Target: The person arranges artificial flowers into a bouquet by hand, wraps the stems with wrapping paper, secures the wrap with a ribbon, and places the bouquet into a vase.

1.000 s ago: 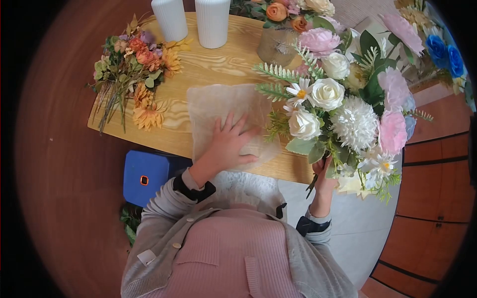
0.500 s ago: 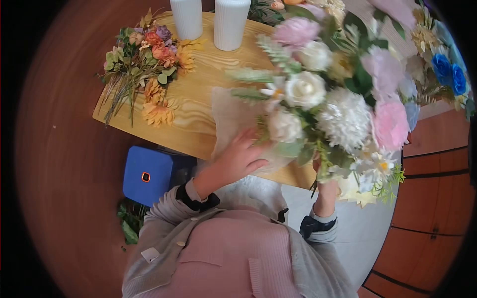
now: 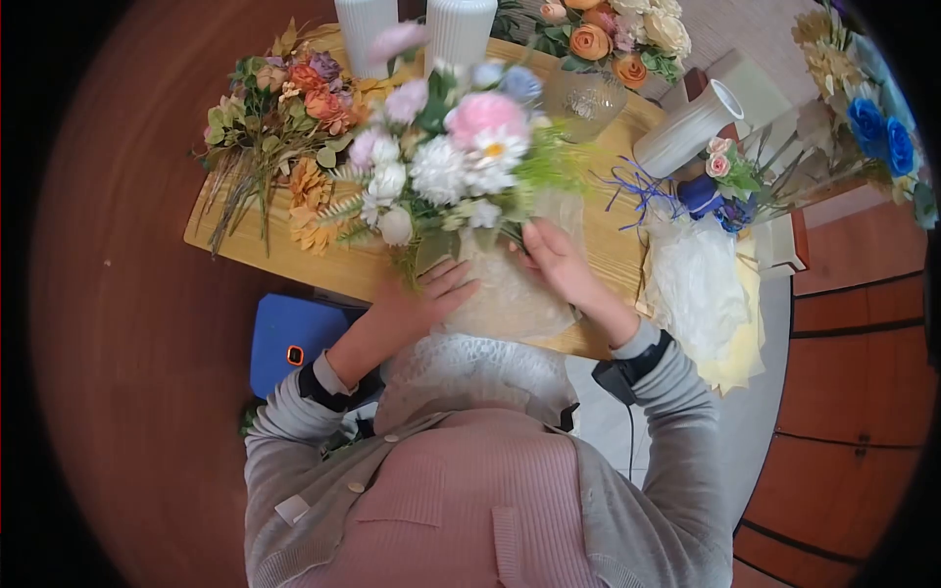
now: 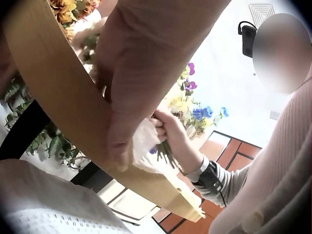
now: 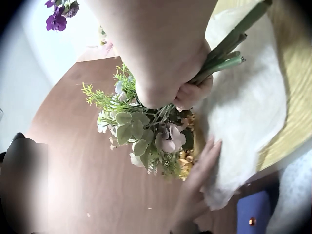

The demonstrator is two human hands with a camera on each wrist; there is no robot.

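Note:
My right hand (image 3: 564, 260) grips a bouquet (image 3: 441, 167) of white, pink and pale blue flowers by its stems. Blurred in the head view, the bouquet leans to the left over the table. In the right wrist view the cut green stems (image 5: 219, 63) stick out behind the fist. A sheet of whitish tissue paper (image 3: 510, 309) lies at the table's front edge under the bouquet. My left hand (image 3: 421, 309) rests on the left side of this sheet, its fingers extended beneath the blooms. The left wrist view shows the left thumb (image 4: 119, 151) beside the paper's edge.
Loose orange and dried flowers (image 3: 284, 137) lie at the table's left. Behind stand white ribbed vases (image 3: 461, 34) and a glass vase (image 3: 585, 103) with flowers. A white vase (image 3: 686, 127) lies tipped near blue ribbon (image 3: 637, 191) and white wrapping (image 3: 701, 284). A blue box (image 3: 284, 343) sits below.
The right hand has swung the bouquet from the right side to the left, over the tissue paper. The left hand has shifted slightly left. The tipped vase, ribbon and wrapping are now uncovered.

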